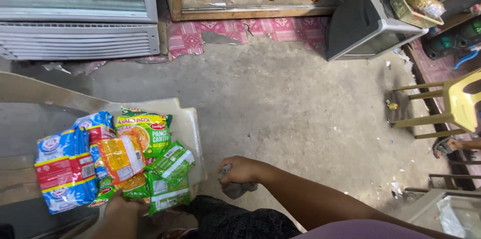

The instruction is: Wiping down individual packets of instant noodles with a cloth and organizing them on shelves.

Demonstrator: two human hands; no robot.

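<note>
A fan of instant-noodle packets [125,161] in green, orange, blue and red lies over a beige plastic seat [188,124] at the lower left. My left hand [120,214] comes up from the bottom edge and grips the lower ends of the packets, with its fingers hidden beneath them. My right hand [239,171] reaches in from the lower right. It is closed on a crumpled grey cloth [236,188] just above my dark-trousered knee, a short way right of the packets.
A glass-front cooler [75,19] stands at the top left. Beside it is a wooden shelf [250,13] of brown bottles. At the top right, a green basket [413,14] of packets rests on a tilted grey box [366,24]. A yellow chair [451,109] and another person's foot [447,145] are at the right.
</note>
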